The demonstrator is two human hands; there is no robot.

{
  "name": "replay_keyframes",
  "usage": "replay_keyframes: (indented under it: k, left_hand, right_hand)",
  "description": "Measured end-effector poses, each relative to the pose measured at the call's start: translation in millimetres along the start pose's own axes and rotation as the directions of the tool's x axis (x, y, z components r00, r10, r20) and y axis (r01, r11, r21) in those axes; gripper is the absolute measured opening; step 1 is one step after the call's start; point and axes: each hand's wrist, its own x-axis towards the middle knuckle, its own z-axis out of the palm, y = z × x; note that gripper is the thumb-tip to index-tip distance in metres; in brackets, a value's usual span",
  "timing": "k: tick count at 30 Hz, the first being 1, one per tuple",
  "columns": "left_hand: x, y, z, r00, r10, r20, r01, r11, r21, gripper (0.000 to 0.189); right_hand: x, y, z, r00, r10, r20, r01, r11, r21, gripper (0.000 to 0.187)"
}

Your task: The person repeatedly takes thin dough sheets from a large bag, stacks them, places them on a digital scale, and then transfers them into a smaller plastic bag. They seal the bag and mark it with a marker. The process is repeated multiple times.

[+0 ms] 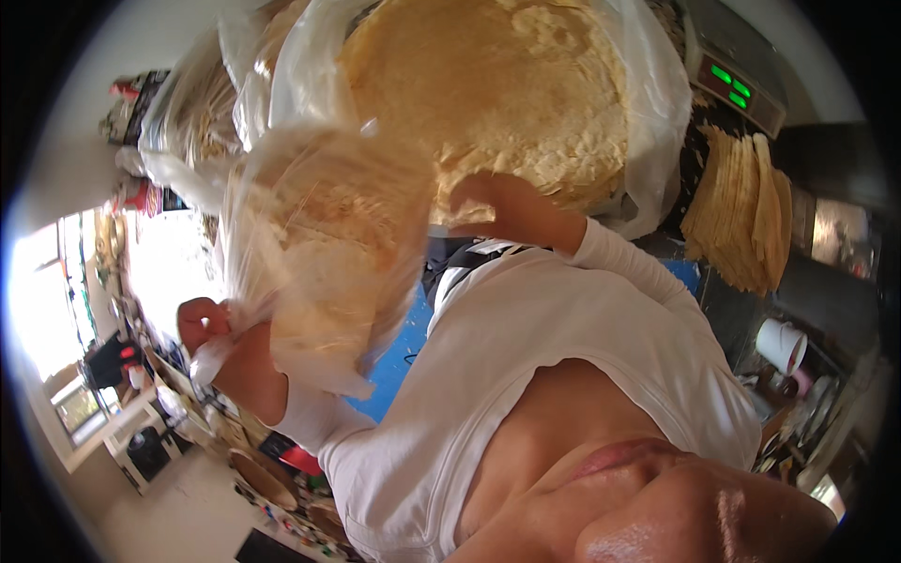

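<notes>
My left hand (218,341) grips the gathered neck of a clear plastic bag (331,260). Thin, pale-brown sheets, which look like flatbread, fill the bag; motion blurs it. My right hand (517,211) is curled with thumb and fingers apart, and nothing is seen held in it. Just beyond it lies a large round stack of thin flatbread sheets (486,91), inside an opened translucent plastic bag (658,119). The filled bag covers part of that stack's left edge.
A weighing scale (739,88) with lit green digits stands at far right. Below it, folded flatbread sheets (739,211) sit fanned. Another plastic bag (197,119) with similar contents is at far left. A white bucket (781,346) is at right, a window (56,281) at left.
</notes>
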Motion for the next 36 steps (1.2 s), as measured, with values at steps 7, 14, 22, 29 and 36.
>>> replay_keyframes:
  k: [7,14,22,29,36]
  left_hand:
    - [-53,-173,-35,0.963,-0.16,-0.215,0.25,0.823,0.509,0.039]
    - [-148,-382,-24,0.759,-0.588,-0.279,0.618,0.786,0.024,0.046]
    - [-149,-561,121,0.559,-0.787,-0.26,0.823,0.488,0.29,0.036]
    - [-92,-634,217,0.378,-0.902,-0.209,0.918,0.337,0.206,0.046]
    - [-15,-668,245,0.448,-0.886,-0.119,0.889,0.427,0.168,0.046]
  right_hand:
    - [120,78,31,0.911,-0.317,-0.265,0.082,0.768,-0.635,0.066]
    - [136,112,60,0.995,-0.074,-0.061,-0.012,0.537,-0.843,0.073]
    - [138,96,50,0.983,-0.182,-0.035,0.074,0.56,-0.825,0.069]
    - [139,78,50,0.992,-0.125,-0.004,0.064,0.537,-0.841,0.065]
    - [141,73,49,0.999,-0.036,0.004,0.022,0.539,-0.842,0.069]
